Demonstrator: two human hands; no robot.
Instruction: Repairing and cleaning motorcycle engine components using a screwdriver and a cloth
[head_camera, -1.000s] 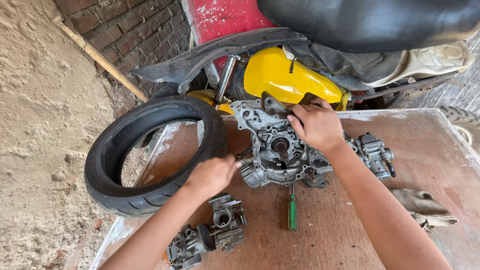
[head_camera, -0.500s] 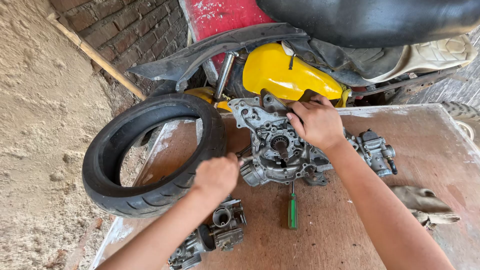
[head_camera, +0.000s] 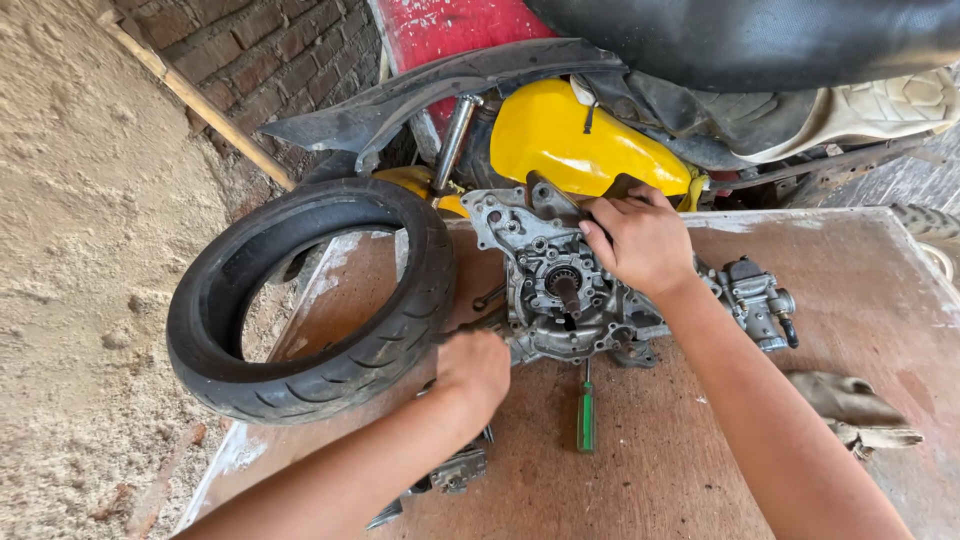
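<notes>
Both hands grip a ribbed grey metal engine case (head_camera: 560, 290) on a wooden table (head_camera: 860, 300): right hand (head_camera: 640, 240) fingers clasp its far edge, left hand (head_camera: 472, 368) fingers curl around its near corner.

I see the engine case (head_camera: 560, 290) mid-frame on the table (head_camera: 700, 470), tyre (head_camera: 310, 300) at its left, screwdriver (head_camera: 586, 410) below, carburettor (head_camera: 755, 300) right.

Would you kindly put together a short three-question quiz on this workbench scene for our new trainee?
1. True or false: the right hand rests on top of the engine case.
2. Which lies nearest the left hand? A) green-handled screwdriver B) rag C) yellow fuel tank
3. What leans against the left edge of the wooden table?

Key:
1. True.
2. A.
3. The black tyre.
</notes>
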